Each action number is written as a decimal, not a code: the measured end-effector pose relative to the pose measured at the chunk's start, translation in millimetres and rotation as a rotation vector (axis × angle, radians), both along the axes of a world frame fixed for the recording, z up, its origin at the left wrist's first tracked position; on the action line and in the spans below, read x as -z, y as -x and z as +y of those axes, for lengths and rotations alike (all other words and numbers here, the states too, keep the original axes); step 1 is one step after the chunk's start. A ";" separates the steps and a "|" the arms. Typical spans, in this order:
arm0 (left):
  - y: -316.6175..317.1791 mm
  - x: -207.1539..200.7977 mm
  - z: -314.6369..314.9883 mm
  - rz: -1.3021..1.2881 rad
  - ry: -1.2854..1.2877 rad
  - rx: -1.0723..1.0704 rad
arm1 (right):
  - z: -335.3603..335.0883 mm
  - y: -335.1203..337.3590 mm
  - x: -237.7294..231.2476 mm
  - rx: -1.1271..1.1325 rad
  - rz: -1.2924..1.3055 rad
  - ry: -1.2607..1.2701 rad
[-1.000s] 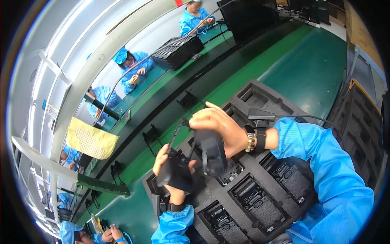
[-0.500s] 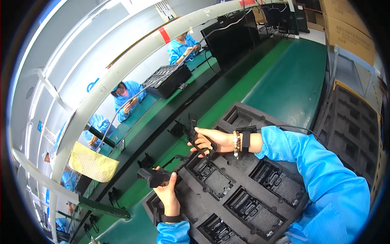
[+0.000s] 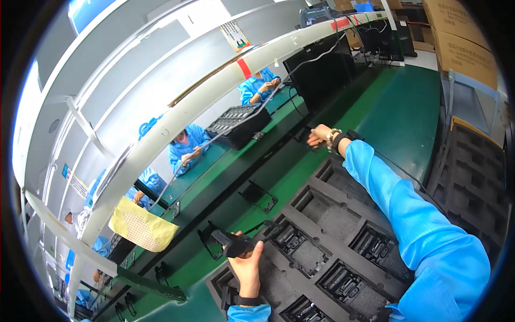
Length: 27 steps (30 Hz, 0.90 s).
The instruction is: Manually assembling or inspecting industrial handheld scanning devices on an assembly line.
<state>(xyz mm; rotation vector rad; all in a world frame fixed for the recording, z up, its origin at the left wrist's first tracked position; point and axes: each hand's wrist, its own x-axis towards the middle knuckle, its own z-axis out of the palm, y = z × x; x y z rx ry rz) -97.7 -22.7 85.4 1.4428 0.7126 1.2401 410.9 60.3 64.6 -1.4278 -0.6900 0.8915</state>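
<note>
My left hand (image 3: 248,273), thumb and fingers closed, grips a dark, blocky black object (image 3: 234,244) above the near-left edge of a grey foam tray (image 3: 327,228). Its exact kind is not clear. My right hand (image 3: 320,137) is stretched out over the green belt, past the tray's far end. Its curled fingers are on a small black plastic frame (image 3: 303,134), which they partly hide. Several tray pockets hold black frame-like parts with fittings (image 3: 348,284); two pockets toward the far end show bare foam.
Black frames (image 3: 257,196) stand along the green belt (image 3: 287,185). A yellow sheet (image 3: 144,225) hangs from the white rail at left. Across the belt, people in blue work beside a black crate (image 3: 233,126). Another foam tray (image 3: 469,177) and cardboard boxes (image 3: 464,59) are at right.
My right hand has swung forward and right from above the tray to over the belt, taking the black frame along. My left hand keeps its grip. The view has shifted slightly.
</note>
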 end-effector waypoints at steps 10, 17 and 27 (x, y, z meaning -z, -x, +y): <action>7.3 -0.5 -0.2 0.027 0.037 -0.062 | 29.1 8.7 15.6 0.015 -0.217 0.169; 10.8 2.3 0.5 0.035 0.046 -0.057 | 57.4 23.9 29.6 -0.327 -0.170 0.111; 9.7 5.3 3.5 0.014 0.043 -0.059 | 26.9 62.7 3.5 0.167 -1.213 0.217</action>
